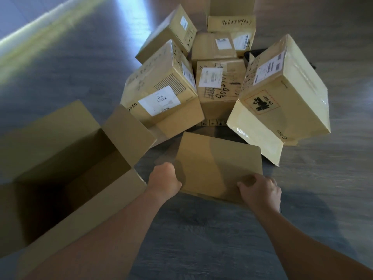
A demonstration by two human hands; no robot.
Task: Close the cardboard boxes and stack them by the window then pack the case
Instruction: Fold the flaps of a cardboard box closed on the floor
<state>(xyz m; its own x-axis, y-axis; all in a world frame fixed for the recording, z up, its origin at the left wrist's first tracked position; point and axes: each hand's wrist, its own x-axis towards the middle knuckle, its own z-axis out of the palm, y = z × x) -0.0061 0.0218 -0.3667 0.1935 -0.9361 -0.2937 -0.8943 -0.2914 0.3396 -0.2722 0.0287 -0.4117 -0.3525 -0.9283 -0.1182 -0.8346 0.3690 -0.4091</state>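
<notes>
hands (pixel 164 178) (pixel 260 191) grip small box (pixel 220 164), seemingly closed.

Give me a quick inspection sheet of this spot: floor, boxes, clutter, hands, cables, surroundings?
Surface: grey wood-look floor.
Job's things: plain closed box in front; large open box to the left, flaps up; pile of labelled closed boxes behind, one marked PICO.
Clutter: dark object half hidden behind the pile, cannot tell what.
Hands: left hand and right hand both grip the plain closed box by its near edge.
Cables: nothing seen.
Surroundings: bright strip of light along the far left floor.
</notes>
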